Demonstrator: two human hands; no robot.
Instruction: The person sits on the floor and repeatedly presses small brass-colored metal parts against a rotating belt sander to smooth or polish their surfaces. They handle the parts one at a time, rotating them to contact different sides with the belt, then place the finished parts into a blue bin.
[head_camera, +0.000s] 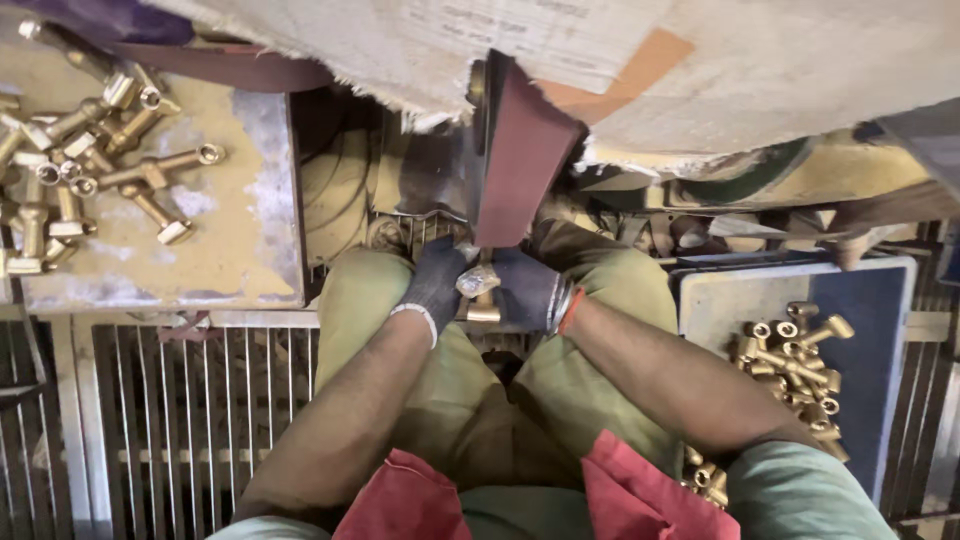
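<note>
Below you runs a metal grate floor (190, 400), its thin bars dusty and pale. To your left sits a worn yellowish tray (250, 180); to your right, a blue tray (890, 330). Frayed cardboard (760, 70) hangs overhead. Light is dim and warm.

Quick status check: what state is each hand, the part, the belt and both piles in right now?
Left hand: gloved, gripping the brass fitting.
Right hand: gloved, gripping it too.
Brass fitting: held at the belt's lower end.
Sanding belt: dark red; motion unclear.
Left pile: loose on a tray.
Right pile: heaped on blue tray.
</note>
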